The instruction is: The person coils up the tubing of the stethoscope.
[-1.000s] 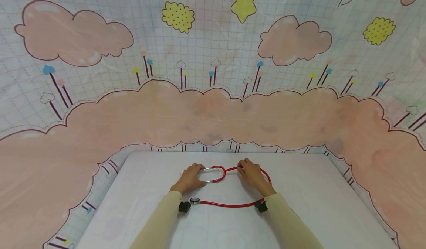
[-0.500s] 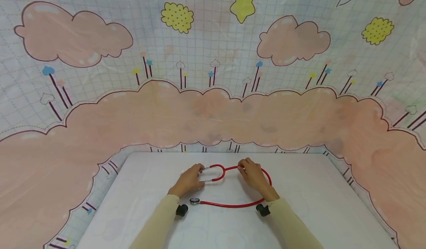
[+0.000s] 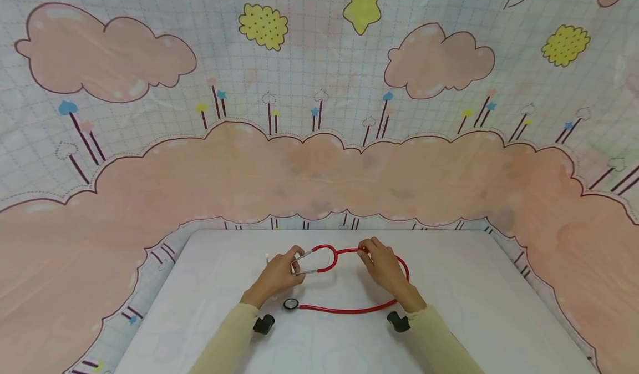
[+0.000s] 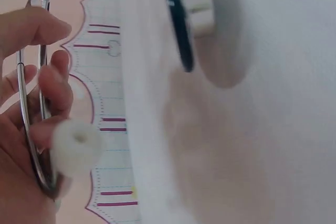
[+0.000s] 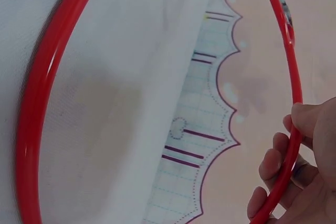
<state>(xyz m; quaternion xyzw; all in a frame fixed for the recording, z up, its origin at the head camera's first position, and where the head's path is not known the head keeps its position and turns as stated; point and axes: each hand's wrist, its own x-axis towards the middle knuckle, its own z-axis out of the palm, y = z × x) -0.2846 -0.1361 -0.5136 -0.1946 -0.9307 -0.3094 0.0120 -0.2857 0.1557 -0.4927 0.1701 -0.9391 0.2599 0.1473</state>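
A stethoscope with red tubing [image 3: 354,311] spans the space between both hands. My left hand [image 3: 277,271] grips its silver metal ear tubes [image 4: 22,93], fingers curled round them, and a whitish ear tip [image 4: 77,146] sticks out by the palm. With thumb and fingers, my right hand [image 3: 383,263] pinches the red tube [image 5: 297,85] just past the Y-shaped fork. From there the tubing loops round to the right and back along the table. Its round chest piece [image 3: 291,304] lies at the near left, below the left hand.
The white table [image 3: 199,318] reaches back to a hanging cloth [image 3: 319,180] printed with clouds and stars, which also runs down both sides. Each wrist carries a small black camera [image 3: 263,324].
My left hand has shifted slightly left and nearer, and the ear tubes have come up off the table with it. The right hand keeps its hold on the tube, its wrist a little lower.
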